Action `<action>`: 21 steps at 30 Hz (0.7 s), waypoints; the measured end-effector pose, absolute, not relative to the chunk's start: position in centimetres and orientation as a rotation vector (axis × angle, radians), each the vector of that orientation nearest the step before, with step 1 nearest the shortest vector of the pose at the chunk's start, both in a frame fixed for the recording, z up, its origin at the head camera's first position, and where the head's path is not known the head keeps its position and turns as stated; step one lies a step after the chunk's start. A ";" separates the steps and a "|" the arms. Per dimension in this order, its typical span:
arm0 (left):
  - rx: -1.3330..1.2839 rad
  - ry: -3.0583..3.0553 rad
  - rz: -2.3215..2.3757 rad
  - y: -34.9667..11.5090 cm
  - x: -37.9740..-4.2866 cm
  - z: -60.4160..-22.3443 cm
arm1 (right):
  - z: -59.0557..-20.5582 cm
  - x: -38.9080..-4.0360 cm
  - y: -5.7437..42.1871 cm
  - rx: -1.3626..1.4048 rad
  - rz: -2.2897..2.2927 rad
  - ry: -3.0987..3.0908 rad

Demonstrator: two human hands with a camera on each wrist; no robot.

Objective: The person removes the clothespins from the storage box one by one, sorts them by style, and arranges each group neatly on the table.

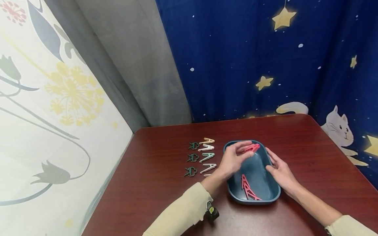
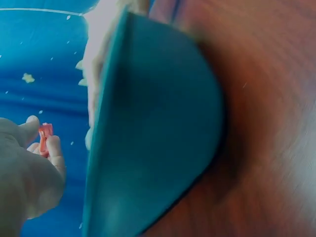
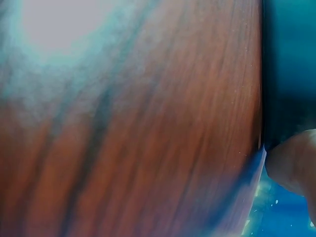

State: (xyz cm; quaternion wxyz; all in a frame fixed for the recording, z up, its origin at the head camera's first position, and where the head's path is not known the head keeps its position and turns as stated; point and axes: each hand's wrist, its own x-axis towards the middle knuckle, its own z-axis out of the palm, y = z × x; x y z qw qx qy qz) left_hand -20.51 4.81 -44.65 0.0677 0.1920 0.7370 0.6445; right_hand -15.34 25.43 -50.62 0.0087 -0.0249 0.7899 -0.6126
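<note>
A red clothespin (image 1: 252, 148) is pinched between the thumb and fingers of my left hand (image 1: 231, 159), over the far part of a blue tub (image 1: 258, 177). The left wrist view shows that clothespin (image 2: 45, 139) at the fingertips, beside the tub's wall (image 2: 158, 123). My right hand (image 1: 282, 172) grips the tub's right rim, thumb on the inner side and fingers outside. Inside the tub, near its front left, lie several pink-red clothespins (image 1: 248, 189). Only a bit of my right hand (image 3: 294, 165) appears in the right wrist view, against the tub.
Left of the tub, a column of light-coloured clothespins (image 1: 207, 157) lies beside a column of dark green round clips (image 1: 193, 158). The lowest clothespin is partly hidden by my left arm. A dark red wooden table (image 1: 153, 183) bears everything; curtains hang behind it.
</note>
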 end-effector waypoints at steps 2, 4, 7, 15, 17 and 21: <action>0.578 2.192 2.001 4.2 -21.2 -44.1 | -50.6 -15.4 25.4 -0.072 -1.915 2.475; 0.572 2.167 2.059 3.4 -21.9 -43.6 | -50.6 -15.4 25.4 -0.069 -1.916 2.479; 0.575 2.151 2.116 1.9 -22.9 -43.0 | -50.7 -15.5 25.4 -0.071 -1.922 2.479; 0.565 2.392 2.175 -3.6 -26.3 -42.1 | -50.8 -15.4 25.4 -0.058 -1.895 2.485; 0.526 2.441 2.187 -5.0 -27.1 -42.0 | -50.7 -15.4 25.4 -0.062 -1.893 2.486; 0.404 2.487 2.206 -7.6 -28.4 -41.8 | -50.7 -15.4 25.4 -0.068 -1.899 2.483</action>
